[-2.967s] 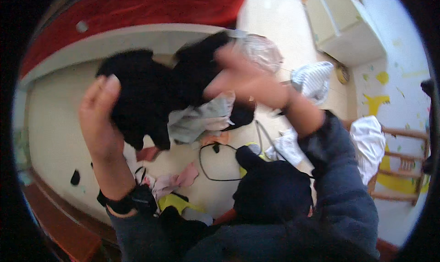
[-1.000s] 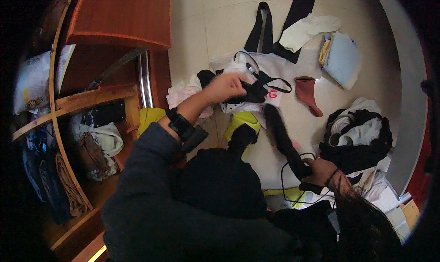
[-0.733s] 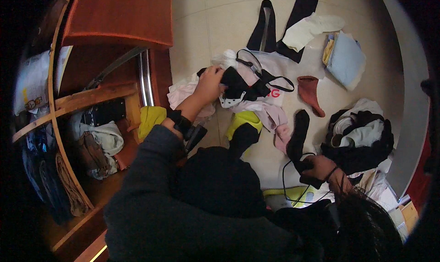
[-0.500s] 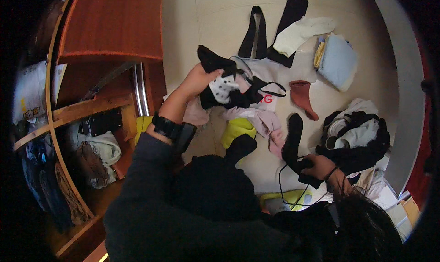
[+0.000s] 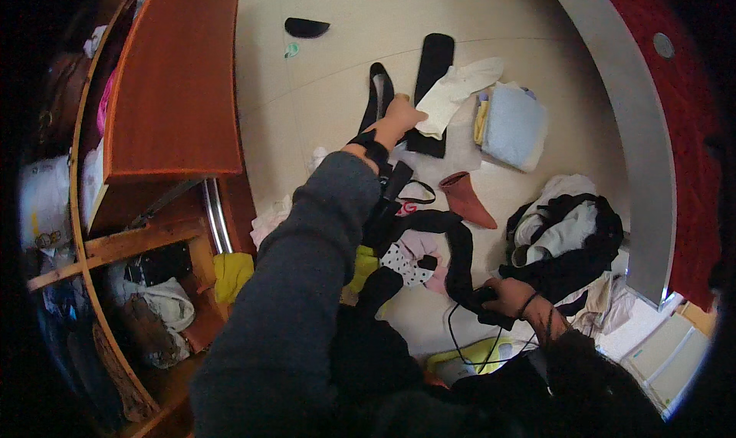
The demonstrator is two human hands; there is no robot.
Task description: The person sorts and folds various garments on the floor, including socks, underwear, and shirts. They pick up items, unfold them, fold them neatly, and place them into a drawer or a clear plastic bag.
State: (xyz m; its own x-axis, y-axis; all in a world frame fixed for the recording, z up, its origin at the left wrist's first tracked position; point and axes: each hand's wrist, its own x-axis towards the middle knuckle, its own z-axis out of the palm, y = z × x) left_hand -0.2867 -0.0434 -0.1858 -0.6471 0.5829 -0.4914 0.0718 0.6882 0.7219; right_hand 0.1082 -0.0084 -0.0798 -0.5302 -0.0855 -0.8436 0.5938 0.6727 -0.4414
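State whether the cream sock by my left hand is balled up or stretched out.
Stretched out: the cream sock lies lengthwise beside your left hand, partly across a long black item.

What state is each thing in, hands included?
Left hand: stretched toward the slim cream fabric sock; contact unclear.
Right hand: closed on the long black fabric sock.
Cream sock: unfolded, lying across a flat black strip.
Rust-brown fabric sock: loose, cuff open.
Pale-blue square fabric bundle: folded.
Black-and-white clothing heap: crumpled.
Half-moon black piece: lying apart.
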